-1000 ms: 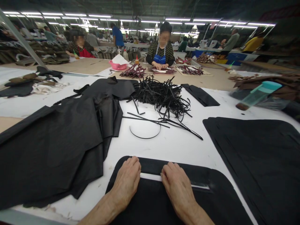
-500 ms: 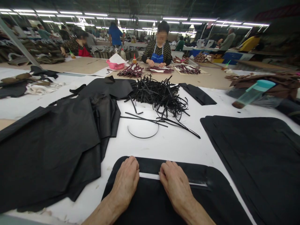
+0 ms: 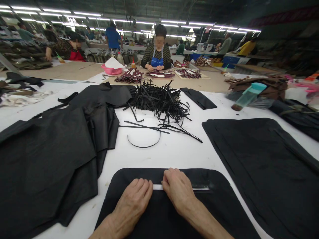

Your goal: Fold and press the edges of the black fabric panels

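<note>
A black leather-like panel (image 3: 159,215) with rounded corners lies flat in front of me on the white tabletop. A long narrow slot runs across its upper part, and a white strip (image 3: 157,187) shows through it. My left hand (image 3: 133,202) is closed at the slot's near edge, fingers curled onto the panel. Close to its right, my right hand (image 3: 178,189) is closed too, its thumb and fingers pinched on the panel at the slot, knuckles towards the far edge. The fingertips of both hands are hidden under the knuckles.
Large black sheets (image 3: 50,166) are piled at left, and stacked black panels (image 3: 259,166) lie at right. Beyond are a heap of black strips (image 3: 159,99), a bottle with a teal lid (image 3: 249,96) and a pink basin (image 3: 112,69). A co-worker (image 3: 157,49) sits across the table.
My left hand has moved from the panel's far edge down to the slot and nearer my right hand. The view has turned slightly right, so the surroundings appear shifted left.
</note>
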A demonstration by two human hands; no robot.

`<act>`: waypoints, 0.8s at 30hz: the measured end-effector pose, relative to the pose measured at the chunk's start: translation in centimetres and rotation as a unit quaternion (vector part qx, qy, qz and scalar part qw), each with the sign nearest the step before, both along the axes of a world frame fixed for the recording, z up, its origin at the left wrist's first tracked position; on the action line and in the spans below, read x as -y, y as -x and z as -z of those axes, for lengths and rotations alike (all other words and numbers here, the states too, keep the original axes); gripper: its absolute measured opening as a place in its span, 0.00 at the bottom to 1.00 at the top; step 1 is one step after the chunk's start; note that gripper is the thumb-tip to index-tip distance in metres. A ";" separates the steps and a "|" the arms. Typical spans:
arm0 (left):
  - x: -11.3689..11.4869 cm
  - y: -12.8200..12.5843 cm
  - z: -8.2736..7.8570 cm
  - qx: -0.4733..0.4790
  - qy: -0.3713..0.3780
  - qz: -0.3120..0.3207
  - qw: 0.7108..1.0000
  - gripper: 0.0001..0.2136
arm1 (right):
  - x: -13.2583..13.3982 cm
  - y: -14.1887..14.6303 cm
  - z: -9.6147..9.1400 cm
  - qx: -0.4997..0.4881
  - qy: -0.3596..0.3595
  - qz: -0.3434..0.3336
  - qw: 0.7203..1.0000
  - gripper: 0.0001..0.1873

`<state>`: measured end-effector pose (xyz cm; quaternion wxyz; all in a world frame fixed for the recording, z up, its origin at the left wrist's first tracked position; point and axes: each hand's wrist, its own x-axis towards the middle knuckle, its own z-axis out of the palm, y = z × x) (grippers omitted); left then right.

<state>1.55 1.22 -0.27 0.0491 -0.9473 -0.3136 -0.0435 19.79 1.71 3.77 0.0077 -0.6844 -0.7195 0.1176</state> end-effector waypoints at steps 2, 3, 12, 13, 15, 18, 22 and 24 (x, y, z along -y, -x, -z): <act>0.2 0.1 0.1 -0.009 -0.015 0.006 1.000 0.21 | -0.2 0.0 -0.2 0.001 0.009 0.005 1.000 0.08; 0.3 0.0 0.1 -0.014 -0.021 0.006 1.000 0.21 | -0.2 0.0 -0.3 0.001 0.013 0.006 1.000 0.08; 0.0 -1.4 -1.1 -0.060 -0.010 -0.014 0.998 0.25 | -0.2 -0.2 0.0 -0.002 0.001 0.011 1.000 0.08; 0.0 -1.2 -1.0 -0.056 -0.023 -0.014 0.998 0.24 | -0.1 -0.2 0.0 -0.004 0.000 0.010 1.000 0.08; 0.1 -0.3 -0.6 -0.043 -0.050 -0.018 0.998 0.22 | -0.1 -0.2 -0.1 -0.008 -0.001 0.009 1.000 0.08; 0.4 1.4 -0.1 -0.025 -0.061 -0.031 0.997 0.20 | -0.1 -0.3 -0.2 -0.015 0.000 0.009 1.000 0.08; 0.6 3.3 0.1 -0.006 -0.063 -0.058 0.996 0.21 | -0.1 -0.4 -0.2 -0.022 0.000 0.008 1.000 0.08; 0.5 3.6 -0.3 -0.003 -0.058 -0.071 0.996 0.22 | 0.0 -0.4 -0.2 -0.025 0.000 0.008 1.000 0.08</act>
